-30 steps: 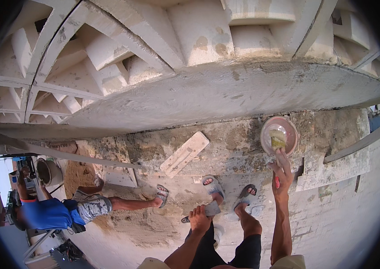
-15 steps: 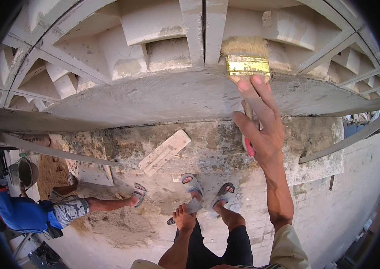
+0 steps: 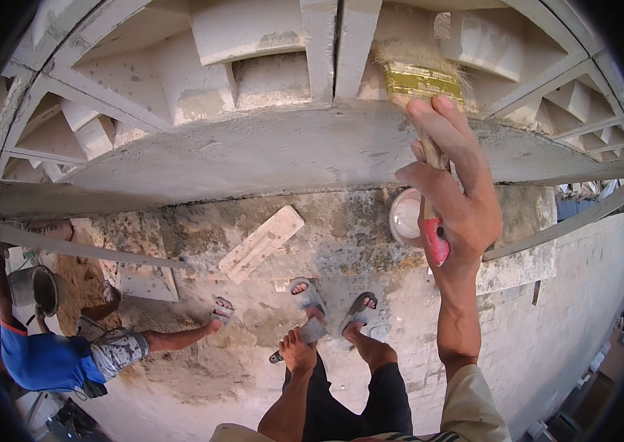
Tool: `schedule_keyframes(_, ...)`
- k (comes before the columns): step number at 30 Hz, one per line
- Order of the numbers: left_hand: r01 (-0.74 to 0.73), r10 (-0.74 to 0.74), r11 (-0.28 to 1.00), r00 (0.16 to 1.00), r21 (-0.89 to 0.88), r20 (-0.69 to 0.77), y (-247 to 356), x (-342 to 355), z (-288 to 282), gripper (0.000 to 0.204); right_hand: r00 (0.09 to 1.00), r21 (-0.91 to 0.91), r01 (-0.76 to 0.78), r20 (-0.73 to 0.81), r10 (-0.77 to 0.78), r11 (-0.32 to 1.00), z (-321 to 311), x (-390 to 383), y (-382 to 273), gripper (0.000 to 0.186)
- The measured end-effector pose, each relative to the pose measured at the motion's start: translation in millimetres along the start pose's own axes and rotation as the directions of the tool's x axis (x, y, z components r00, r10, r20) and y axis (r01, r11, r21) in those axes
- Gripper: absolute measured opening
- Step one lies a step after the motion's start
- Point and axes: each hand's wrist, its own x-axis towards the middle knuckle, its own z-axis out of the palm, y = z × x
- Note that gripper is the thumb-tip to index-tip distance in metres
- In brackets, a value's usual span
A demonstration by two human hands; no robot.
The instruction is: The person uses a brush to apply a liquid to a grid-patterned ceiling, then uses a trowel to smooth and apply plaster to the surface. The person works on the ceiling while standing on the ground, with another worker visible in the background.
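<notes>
The right hand (image 3: 466, 202) has its fingers clamped on the handle of a wide brush (image 3: 425, 82), which is raised in front of a pale openwork block wall (image 3: 319, 55), its bristles pointing into a recess there; whether they touch the surface, I cannot tell. The handle's red end shows beside the palm. Below, partly hidden by this hand, a round bowl (image 3: 403, 215) with whitish contents sits on a stained ledge (image 3: 341, 228). The left hand (image 3: 298, 351) is held low above the legs, its fingers closed around a tool with a flat grey blade (image 3: 313, 330). A pale flat board (image 3: 262, 243) lies slantwise on the ledge, left of the bowl. Far left, a co-worker in a blue shirt (image 3: 46, 359) is beside a bucket (image 3: 24, 286) and sand (image 3: 79, 280).
</notes>
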Motion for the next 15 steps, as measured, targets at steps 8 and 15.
schedule_keyframes(8, 0.012, -0.012, 1.0, 0.999, -0.003, 0.041, 3.9, 1.9, -5.3, 0.059, 0.991, 0.095, -0.118, 0.078, 0.111, 0.988, -17.3, -48.9, -12.3, 0.013)
schedule_keyframes(15, 0.017, -0.017, 1.0, 0.999, -0.001, 0.042, 12.8, 4.0, -7.0, 0.06, 0.991, 0.112, -0.112, 0.084, 0.103, 0.987, -16.9, -40.9, 7.0, 0.014)
